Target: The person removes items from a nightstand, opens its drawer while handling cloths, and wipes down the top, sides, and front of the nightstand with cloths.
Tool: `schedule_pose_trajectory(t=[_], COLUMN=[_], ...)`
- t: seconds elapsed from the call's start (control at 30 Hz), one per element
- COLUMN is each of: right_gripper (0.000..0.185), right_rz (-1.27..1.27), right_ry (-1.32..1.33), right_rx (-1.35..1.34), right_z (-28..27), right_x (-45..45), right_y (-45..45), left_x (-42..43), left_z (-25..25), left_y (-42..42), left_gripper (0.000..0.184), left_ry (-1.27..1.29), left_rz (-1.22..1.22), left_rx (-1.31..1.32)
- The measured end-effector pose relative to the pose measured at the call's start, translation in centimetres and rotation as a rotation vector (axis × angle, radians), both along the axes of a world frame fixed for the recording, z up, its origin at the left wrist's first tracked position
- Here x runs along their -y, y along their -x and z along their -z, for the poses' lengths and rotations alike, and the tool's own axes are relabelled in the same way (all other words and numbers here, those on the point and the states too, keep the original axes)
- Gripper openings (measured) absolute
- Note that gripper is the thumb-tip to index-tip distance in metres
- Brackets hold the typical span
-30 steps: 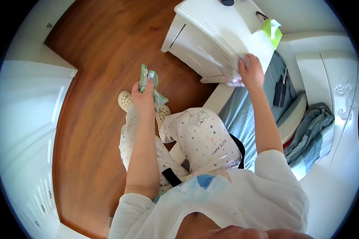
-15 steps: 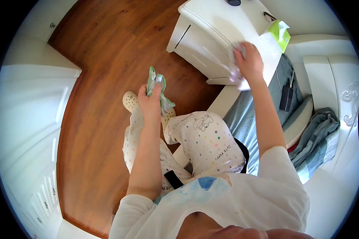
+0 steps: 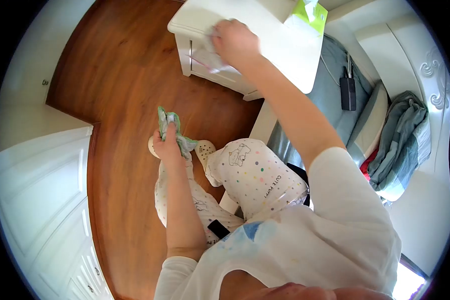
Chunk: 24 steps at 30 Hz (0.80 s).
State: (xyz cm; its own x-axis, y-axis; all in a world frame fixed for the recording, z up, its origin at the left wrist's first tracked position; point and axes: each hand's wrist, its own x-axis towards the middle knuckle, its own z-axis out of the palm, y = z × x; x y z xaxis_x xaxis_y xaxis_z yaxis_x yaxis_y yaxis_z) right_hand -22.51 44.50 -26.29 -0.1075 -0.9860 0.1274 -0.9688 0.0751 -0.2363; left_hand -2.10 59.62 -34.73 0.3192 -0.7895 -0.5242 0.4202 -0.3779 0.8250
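White cabinet [image 3: 287,57] — right hand [image 3: 236,43] gripping blurred item [image 3: 206,56], likely cloth; left hand [image 3: 167,145] clutching green-edged cloth [image 3: 184,143].

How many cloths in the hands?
2: a green-edged cloth in the left hand, and a blurred pale cloth in the right hand at the edge of the white cabinet. Folds may hide more.

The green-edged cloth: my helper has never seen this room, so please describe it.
Start at the brown wooden floor, then find the left hand above it, near a cream perforated clog. It holds the crumpled whitish cloth, whose green edging distinguishes it from the blurred pale cloth in the right hand.
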Motion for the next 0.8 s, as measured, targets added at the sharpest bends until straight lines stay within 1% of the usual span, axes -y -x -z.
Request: schedule_pose_trajectory(t=[0.1, 0.27, 0.33, 0.4, 0.43, 0.47, 0.5, 0.53, 0.57, 0.6, 0.63, 0.7, 0.73, 0.8], right_gripper=[0.022, 0.024, 0.025, 0.025, 0.025, 0.025, 0.025, 0.025, 0.026, 0.028, 0.028, 0.031, 0.031, 0.031], right_rz=[0.056, 0.110, 0.164, 0.194, 0.225, 0.223, 0.261, 0.300, 0.337, 0.374, 0.370, 0.526, 0.542, 0.656], right_ry=[0.014, 0.062, 0.031, 0.043, 0.044, 0.060, 0.098, 0.133, 0.166, 0.199, 0.218, 0.334, 0.338, 0.320], right_rx=[0.005, -0.027, -0.062, -0.030, -0.002, 0.010, 0.028, 0.045, 0.064, 0.085, 0.099, 0.514, 0.530, 1.078], right_z=[-0.4, -0.6, -1.0, -1.0, -0.8, -0.6, -0.3, 0.4, 2.4, 4.1, 4.5, 4.8, 5.1, 5.0], right_x=[-5.6, -12.9, -14.7, -15.9, -16.4, -17.0, -17.6, -18.4, -19.6, -20.8, -21.8, -24.4, -24.9, -25.7], right_y=[5.0, 11.7, 13.2, 14.3, 14.8, 15.1, 15.4, 16.0, 17.9, 19.9, 20.8, 21.1, 21.2, 21.3], left_x=[0.1, -0.3, -0.7, -1.1, -1.4, -1.8, -2.2, -2.5, -3.0, -3.2, -3.3, -4.1, -4.3, -4.2], left_z=[-1.0, 0.2, 0.9, 2.0, 1.6, 1.2, 0.9, 1.2, 1.9, 1.9, 0.8, -1.5, -1.8, -2.6], left_y=[0.5, 0.0, 0.0, -0.4, -0.3, -0.2, -0.2, -0.4, -0.5, -0.7, -0.5, 0.6, 1.1, 2.7], left_gripper=[0.011, 0.012, 0.013, 0.018, 0.018, 0.018, 0.018, 0.018, 0.017, 0.017, 0.017, 0.017, 0.017, 0.017], left_ry=[-0.008, 0.025, 0.026, 0.028, 0.042, 0.041, 0.041, 0.057, 0.075, 0.094, 0.114, 0.105, 0.113, 0.138], left_rz=[-0.035, 0.021, 0.022, 0.115, 0.111, 0.182, 0.252, 0.247, 0.230, 0.213, 0.204, 0.223, 0.237, 0.244], left_rx=[0.038, 0.108, 0.144, 0.301, 0.310, 0.437, 0.566, 0.579, 0.565, 0.552, 0.564, 0.573, 0.590, 0.502])
